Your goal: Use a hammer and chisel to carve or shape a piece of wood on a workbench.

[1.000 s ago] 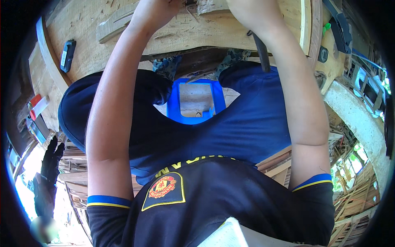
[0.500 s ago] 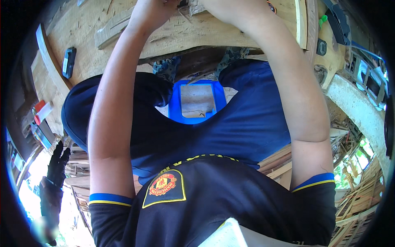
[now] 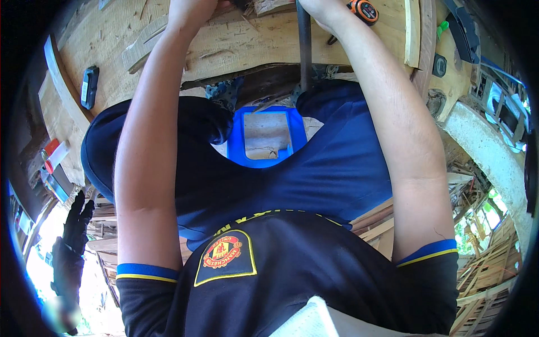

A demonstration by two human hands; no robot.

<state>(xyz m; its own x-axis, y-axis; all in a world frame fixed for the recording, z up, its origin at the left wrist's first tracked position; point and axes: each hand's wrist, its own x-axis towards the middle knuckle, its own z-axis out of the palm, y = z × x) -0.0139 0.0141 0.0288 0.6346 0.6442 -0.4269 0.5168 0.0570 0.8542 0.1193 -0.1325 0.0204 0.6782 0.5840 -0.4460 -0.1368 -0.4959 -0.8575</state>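
Both hands reach to the top edge, where the picture cuts them off. My right hand point(image 3: 324, 10) is closed about a long dark rod point(image 3: 305, 48), whose lower end hangs past the front edge of the wooden bench point(image 3: 247, 53). My left hand point(image 3: 193, 10) is beside a dark object point(image 3: 242, 5) at the top edge; its fingers are out of sight, so its grip cannot be made out. Between the hands lies a rough piece of wood point(image 3: 275, 5). Close to my right wrist sits an orange and black tape measure point(image 3: 364, 11).
A wooden strip point(image 3: 143, 49) lies by my left forearm. Farther left is a black device point(image 3: 89, 87). Narrow boards point(image 3: 411, 33) line the right side. Below the bench, a blue plastic stool point(image 3: 237, 137) shows between my legs. Wood offcuts point(image 3: 494, 269) are heaped at lower right.
The dark rod has come into view at my right hand, upright across the bench edge. Both forearms have shifted slightly left, and the tape measure shows more fully.
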